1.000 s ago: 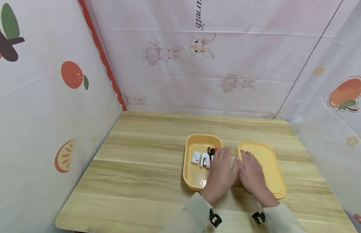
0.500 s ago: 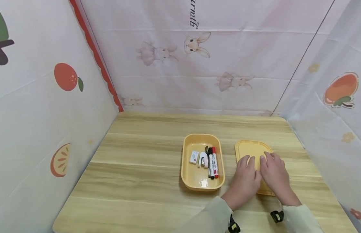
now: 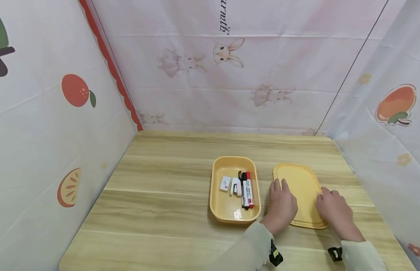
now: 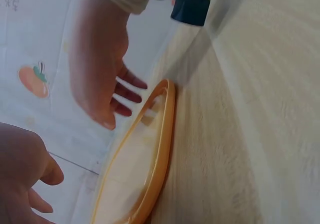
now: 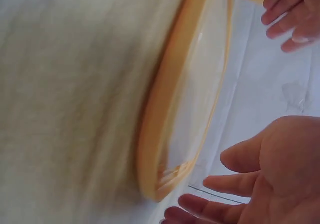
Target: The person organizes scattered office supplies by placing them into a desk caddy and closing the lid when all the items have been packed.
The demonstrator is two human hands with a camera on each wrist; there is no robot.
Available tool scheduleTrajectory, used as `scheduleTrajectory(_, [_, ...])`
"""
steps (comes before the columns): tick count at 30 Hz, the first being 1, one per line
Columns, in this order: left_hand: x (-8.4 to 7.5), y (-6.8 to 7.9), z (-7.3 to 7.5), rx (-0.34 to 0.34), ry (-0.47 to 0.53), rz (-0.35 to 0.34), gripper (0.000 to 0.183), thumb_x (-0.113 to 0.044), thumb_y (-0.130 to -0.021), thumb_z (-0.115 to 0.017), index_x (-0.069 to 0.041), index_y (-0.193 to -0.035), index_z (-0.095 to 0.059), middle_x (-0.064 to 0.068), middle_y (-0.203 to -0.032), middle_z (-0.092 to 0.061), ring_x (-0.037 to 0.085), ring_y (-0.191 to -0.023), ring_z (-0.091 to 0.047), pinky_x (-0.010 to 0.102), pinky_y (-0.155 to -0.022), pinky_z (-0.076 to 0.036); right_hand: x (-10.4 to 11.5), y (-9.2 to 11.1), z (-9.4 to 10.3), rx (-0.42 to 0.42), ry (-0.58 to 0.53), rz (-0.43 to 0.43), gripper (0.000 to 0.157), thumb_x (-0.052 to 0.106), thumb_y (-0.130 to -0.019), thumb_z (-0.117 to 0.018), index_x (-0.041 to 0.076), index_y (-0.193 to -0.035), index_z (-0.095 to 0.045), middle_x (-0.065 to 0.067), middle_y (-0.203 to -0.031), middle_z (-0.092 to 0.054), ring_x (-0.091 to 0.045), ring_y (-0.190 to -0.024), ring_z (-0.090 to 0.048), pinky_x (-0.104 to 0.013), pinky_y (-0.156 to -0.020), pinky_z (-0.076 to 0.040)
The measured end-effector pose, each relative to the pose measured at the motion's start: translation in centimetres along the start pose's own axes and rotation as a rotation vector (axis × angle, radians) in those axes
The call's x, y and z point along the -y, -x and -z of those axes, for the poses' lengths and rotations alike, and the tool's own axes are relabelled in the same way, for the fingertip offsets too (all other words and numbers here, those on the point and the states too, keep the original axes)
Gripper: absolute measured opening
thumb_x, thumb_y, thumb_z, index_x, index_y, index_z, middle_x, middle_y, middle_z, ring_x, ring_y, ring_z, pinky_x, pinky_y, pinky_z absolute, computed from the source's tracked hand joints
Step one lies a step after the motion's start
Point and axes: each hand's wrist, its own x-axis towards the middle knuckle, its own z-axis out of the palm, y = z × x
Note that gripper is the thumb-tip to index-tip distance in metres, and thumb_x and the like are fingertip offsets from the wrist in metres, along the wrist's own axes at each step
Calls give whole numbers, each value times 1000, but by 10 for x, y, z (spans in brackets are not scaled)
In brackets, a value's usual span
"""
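A yellow lid lies flat on the table with its ridged rim up. At its left edge is my left hand, and at its right edge my right hand. In the left wrist view, the fingers of my left hand are loosely bent and hold nothing. The right wrist view shows my right hand with spread fingers close beside the lid's rim. Left of the lid, a yellow box holds a small white box, a white stapler-like item and several markers.
The wood-grain table stretches out to the left of the box. Printed cloth walls enclose its back and both sides. Dark straps sit at the sleeve cuffs.
Both hands have moved right from beside the box to the lid, then parted to its opposite sides. The box's contents, partly covered before, now show fully. The view has shifted slightly.
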Motion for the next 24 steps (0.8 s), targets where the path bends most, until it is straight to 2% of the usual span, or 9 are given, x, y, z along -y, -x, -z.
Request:
scheduleTrajectory(3, [6, -6, -1, 3, -72, 12, 47, -30, -97, -57, -4, -137, -54, 8, -128, -53, 19, -121, -46, 27, -102, -43, -5, -2, 0, 51, 2, 6, 51, 23, -105, -30, -13, -137, -44, -40, -114, -53, -50, -90, -58, -52, -62, -47])
scheduleTrajectory(7, [13, -10, -6, 20, -121, 18, 38, -30, -95, -60, -4, -122, -57, 3, -109, -51, 15, -105, -45, 25, -91, -43, -10, -6, -4, 66, 9, 6, 48, 20, -104, -32, -13, -136, -44, -37, -106, -56, -38, -77, -59, -44, -57, -45])
scheduleTrajectory(11, [17, -11, -8, 37, -160, 9, 31, -28, -92, -62, -6, -113, -58, 0, -100, -47, 15, -99, -42, 26, -92, -39, -14, -9, -5, 68, 23, 8, 44, 16, -102, -34, -12, -134, -44, -35, -103, -57, -33, -72, -57, -42, -54, -44])
scheduleTrajectory(18, [18, -10, -14, 91, -247, -1, 26, -30, -93, -60, -7, -106, -60, 0, -98, -47, 16, -100, -41, 30, -99, -37, -20, -13, -6, 76, 17, 32, 38, 12, -100, -33, -11, -124, -50, -32, -98, -58, -29, -69, -54, -42, -53, -43])
scheduleTrajectory(24, [17, -12, -24, 125, -232, 51, 30, -28, -93, -62, -6, -114, -61, 3, -112, -51, 20, -117, -42, 33, -111, -33, -21, -17, -5, 69, 33, 40, 44, 11, -99, -33, -14, -133, -47, -38, -108, -58, -31, -75, -57, -45, -55, -47])
